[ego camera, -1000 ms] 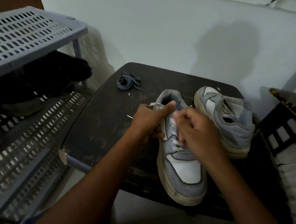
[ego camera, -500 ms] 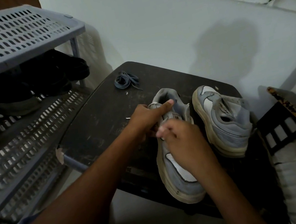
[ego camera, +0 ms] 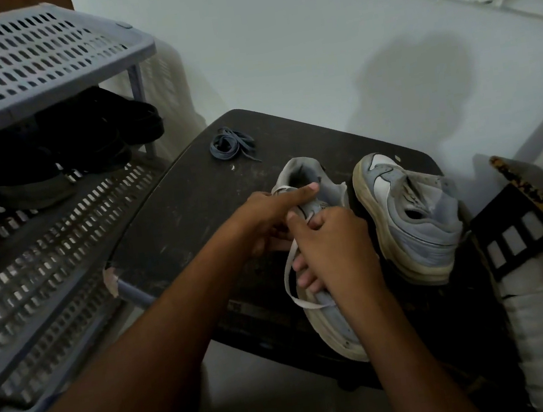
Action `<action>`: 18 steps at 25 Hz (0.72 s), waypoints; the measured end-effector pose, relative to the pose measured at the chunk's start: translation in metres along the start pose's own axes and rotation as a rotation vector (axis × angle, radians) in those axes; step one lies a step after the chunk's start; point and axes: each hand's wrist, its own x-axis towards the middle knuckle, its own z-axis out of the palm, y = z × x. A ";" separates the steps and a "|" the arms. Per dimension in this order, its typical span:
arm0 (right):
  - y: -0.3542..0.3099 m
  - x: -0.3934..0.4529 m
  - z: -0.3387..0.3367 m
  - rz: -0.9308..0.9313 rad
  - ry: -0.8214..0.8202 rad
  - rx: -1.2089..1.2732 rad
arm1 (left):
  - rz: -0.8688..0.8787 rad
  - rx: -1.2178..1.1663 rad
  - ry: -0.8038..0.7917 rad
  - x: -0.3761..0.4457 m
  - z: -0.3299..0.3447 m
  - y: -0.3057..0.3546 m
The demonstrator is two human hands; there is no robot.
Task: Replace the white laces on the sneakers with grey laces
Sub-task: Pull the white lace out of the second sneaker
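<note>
With my left hand (ego camera: 265, 222) steadying the near sneaker (ego camera: 333, 318) on the counter (ego camera: 194, 209) and my right hand (ego camera: 333, 249) fingers curled on its white lace (ego camera: 287, 273), a hard tug could snag an eyelet and drag the shoe off the edge.

A dark, scuffed table (ego camera: 176, 225) is standing on a pale floor (ego camera: 277, 49). Left of the table, a grey perforated shoe rack (ego camera: 21, 69) is holding dark shoes (ego camera: 88, 136). Right of the table, a dark slatted chair (ego camera: 522, 235) is showing. Dim light is casting a shadow (ego camera: 416, 83) beyond the table.
</note>
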 end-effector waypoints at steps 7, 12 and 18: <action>-0.009 -0.005 -0.007 -0.208 -0.576 -0.211 | -0.099 -0.041 -0.033 -0.005 -0.005 0.003; -0.017 -0.045 0.008 -0.110 -1.133 -0.160 | -0.066 -0.132 -0.009 -0.007 -0.007 0.007; -0.040 -0.018 -0.022 -0.576 -0.426 0.175 | 0.193 0.059 0.223 -0.017 0.008 -0.026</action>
